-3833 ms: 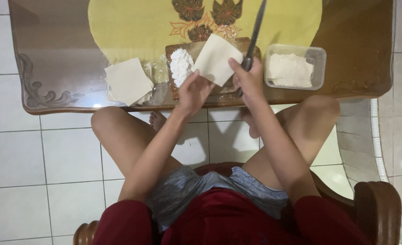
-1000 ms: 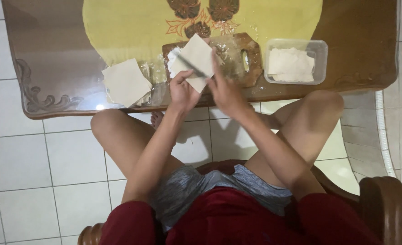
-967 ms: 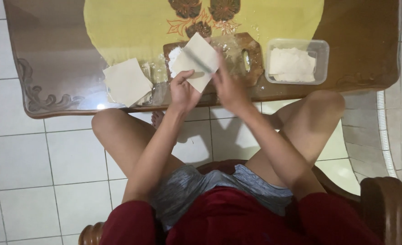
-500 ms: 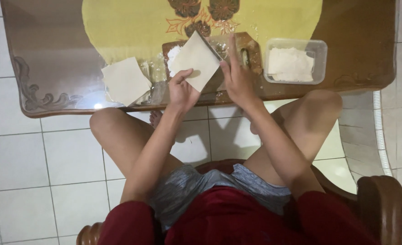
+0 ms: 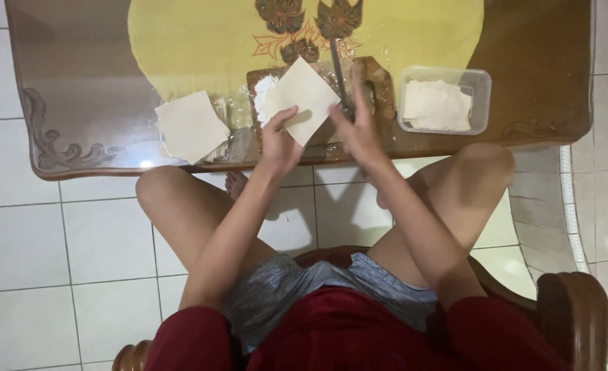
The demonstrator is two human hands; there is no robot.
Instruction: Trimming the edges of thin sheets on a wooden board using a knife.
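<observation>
**Dough sheet and knife, at table edge**

Left hand point(image 5: 281, 141) pinching square dough sheet point(image 5: 299, 99), lifted over cutting board point(image 5: 379, 86). Right hand point(image 5: 359, 130) gripping knife point(image 5: 338, 69), now upright rather than across the sheet. Beyond: second sheet point(image 5: 190, 126), plastic tub point(image 5: 479, 86), table point(image 5: 77, 82).

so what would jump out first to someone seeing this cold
The pale square dough sheet held up in the left hand over the wooden cutting board, at the near table edge. Beside it, the right hand holds a knife. A clear plastic tub of more sheets sits to the right.
</observation>
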